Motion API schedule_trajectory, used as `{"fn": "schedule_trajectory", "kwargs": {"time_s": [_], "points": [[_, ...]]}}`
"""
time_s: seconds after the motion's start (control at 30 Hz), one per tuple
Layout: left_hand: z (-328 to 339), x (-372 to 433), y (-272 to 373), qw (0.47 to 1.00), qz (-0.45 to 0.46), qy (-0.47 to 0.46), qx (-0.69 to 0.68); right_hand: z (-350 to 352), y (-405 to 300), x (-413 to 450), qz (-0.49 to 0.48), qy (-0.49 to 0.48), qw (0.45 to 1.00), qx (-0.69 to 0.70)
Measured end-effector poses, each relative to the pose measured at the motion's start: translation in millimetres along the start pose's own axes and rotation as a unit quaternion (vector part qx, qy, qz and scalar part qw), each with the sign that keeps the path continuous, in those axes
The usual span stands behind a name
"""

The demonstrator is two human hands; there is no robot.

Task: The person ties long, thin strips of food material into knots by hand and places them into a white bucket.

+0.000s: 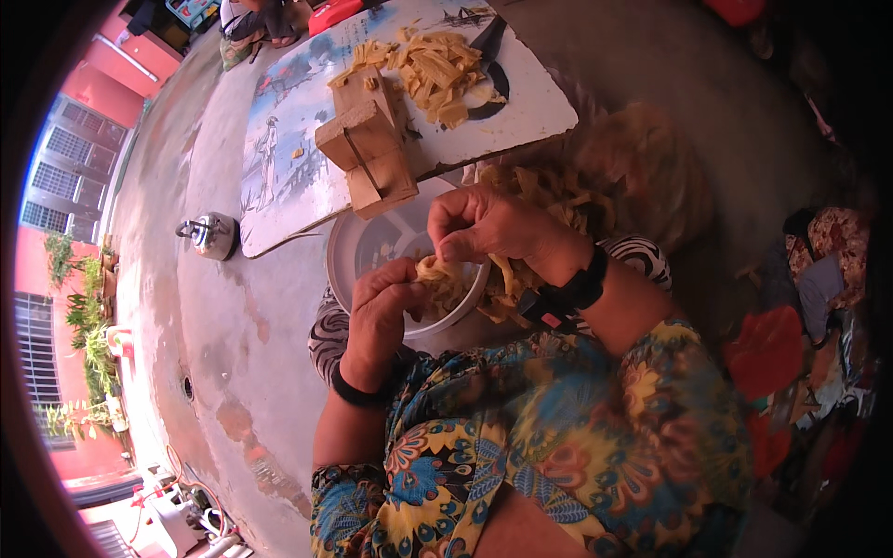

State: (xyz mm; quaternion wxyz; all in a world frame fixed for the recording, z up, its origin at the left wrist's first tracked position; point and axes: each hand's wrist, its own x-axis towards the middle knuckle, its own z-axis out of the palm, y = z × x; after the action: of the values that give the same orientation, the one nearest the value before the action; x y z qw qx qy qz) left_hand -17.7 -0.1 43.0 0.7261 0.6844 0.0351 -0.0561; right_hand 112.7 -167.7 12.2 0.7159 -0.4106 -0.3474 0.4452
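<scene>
Over a round white plastic tub (336,261) on my lap, my left hand (386,300) pinches a twisted pale yellow strip (434,270). My right hand (474,227) is closed at the upper end of the same strip, thumb against the fingers. Beneath both hands, more pale yellow pieces (446,296) lie in the tub. Just beyond it, a wooden block device (377,153) with a narrow metal blade or bar stands at the edge of a painted board (300,209). A heap of yellow strips (436,70) lies behind the device on the board.
Many more yellow-brown strips (579,202) lie to the right of the tub, partly behind my right forearm. A metal kettle (215,236) stands on the concrete floor left of the board. Another person (258,24) sits beyond the board. Red bags (764,349) and cloths are at the right.
</scene>
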Motion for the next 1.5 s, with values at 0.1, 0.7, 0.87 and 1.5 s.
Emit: {"fn": "schedule_trajectory", "kwargs": {"time_s": [0.1,0.7,0.87,1.5], "points": [[4.0,-12.9,-1.7,0.995,-0.009,0.028,-0.096,-14.4,-9.3,-4.4,-0.073,0.025,0.997,0.003],[-19.1,9.0,-14.7,0.992,0.071,-0.018,-0.105,37.9,11.7,8.1,-0.028,0.143,0.987,-0.068],[-24.9,4.2,-1.7,0.988,0.045,-0.04,-0.145,27.5,8.0,4.0,-0.037,0.139,0.989,-0.033],[-35.8,-4.6,17.2,0.942,-0.062,-0.134,-0.3,27.7,-14.7,19.5,-0.154,0.034,0.981,-0.113]]}}
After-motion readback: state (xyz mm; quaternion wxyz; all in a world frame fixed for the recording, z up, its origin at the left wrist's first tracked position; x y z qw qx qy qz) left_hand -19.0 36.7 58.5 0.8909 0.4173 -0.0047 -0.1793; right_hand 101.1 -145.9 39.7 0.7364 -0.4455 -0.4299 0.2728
